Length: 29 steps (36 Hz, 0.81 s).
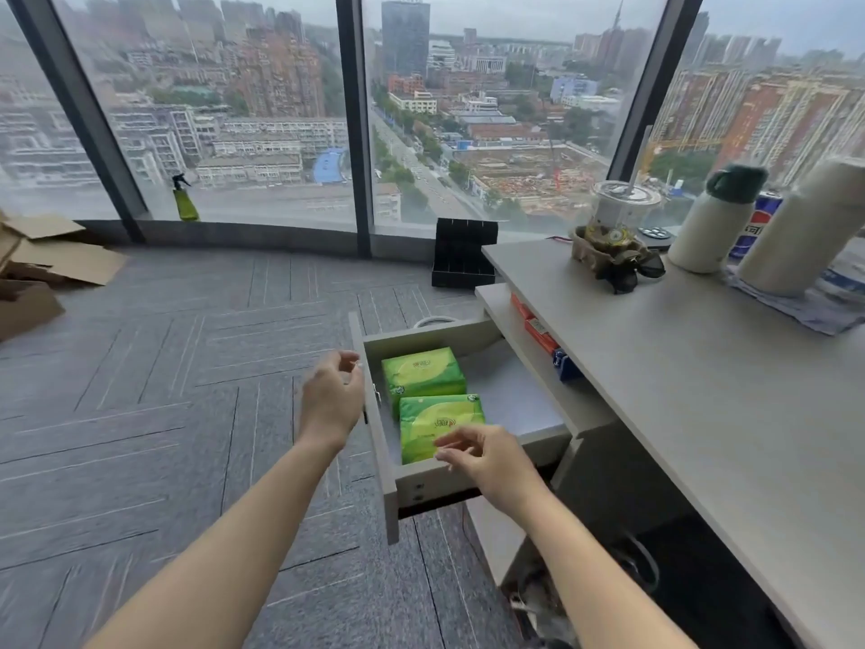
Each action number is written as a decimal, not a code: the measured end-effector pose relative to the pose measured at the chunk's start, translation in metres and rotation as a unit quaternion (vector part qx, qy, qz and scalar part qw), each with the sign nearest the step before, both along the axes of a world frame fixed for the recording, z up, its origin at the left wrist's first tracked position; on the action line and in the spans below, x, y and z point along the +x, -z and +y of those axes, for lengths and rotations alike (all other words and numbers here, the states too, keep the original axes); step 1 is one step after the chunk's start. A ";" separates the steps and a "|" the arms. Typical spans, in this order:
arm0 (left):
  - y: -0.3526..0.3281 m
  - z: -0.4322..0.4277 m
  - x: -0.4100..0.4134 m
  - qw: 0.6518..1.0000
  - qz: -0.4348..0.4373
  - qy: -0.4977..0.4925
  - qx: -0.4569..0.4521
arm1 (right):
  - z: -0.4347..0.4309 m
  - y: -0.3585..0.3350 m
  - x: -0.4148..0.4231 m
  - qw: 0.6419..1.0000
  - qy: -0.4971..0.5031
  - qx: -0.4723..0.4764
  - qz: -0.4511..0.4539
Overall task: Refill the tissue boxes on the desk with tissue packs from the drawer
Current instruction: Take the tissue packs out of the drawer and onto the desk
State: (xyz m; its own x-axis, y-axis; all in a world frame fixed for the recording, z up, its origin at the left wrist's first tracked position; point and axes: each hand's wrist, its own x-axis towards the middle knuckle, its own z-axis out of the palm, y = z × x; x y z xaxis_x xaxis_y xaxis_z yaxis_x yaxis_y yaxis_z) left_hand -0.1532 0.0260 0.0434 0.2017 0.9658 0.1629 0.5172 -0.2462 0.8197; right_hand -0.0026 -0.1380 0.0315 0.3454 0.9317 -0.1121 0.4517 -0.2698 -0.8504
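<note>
Drawer (pixel 374 442): pulled out from under the desk (pixel 678 381), its grey front panel facing the floor side.
Tissue packs: two green packs lie in the drawer's left half, the far pack (pixel 423 373) and the near pack (pixel 437 426) touching end to end; the right half shows bare grey bottom.
Left hand (pixel 331 400): raised just outside the drawer front, fingers loosely curled, thumb and forefinger close together, holding nothing that can be seen.
Right hand (pixel 487 454): over the near pack's front end, fingers slack and parted, empty; whether the fingertips touch the wrapper is hard to tell.
Desk top: lidded drink cup (pixel 625 206) in a cardboard carrier, white bottle (pixel 711 222) with green cap, blue can (pixel 753 227), white roll (pixel 805 222).
Floor: grey carpet, flattened cardboard (pixel 51 260) at left, black rack (pixel 463 252) by the window.
</note>
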 end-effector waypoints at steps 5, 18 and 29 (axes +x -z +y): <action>-0.018 -0.029 0.036 0.992 0.013 0.126 0.005 | 0.022 -0.018 0.024 0.992 0.078 0.029 -0.094; 0.028 -0.028 0.089 0.931 0.180 0.052 -0.313 | 0.062 0.010 0.044 0.966 0.091 -0.184 -0.158; 0.028 -0.036 0.093 0.925 0.195 0.019 -0.325 | 0.069 0.012 0.043 0.964 0.109 -0.198 -0.142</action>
State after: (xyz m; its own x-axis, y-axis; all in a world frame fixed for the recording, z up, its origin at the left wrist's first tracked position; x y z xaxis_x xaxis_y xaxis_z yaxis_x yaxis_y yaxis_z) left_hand -0.0598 -0.0095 0.0154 0.1582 0.8248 -0.5428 0.8063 0.2095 0.5532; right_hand 0.0400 -0.0688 0.0199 0.5979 0.7370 -0.3151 0.5471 -0.6626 -0.5115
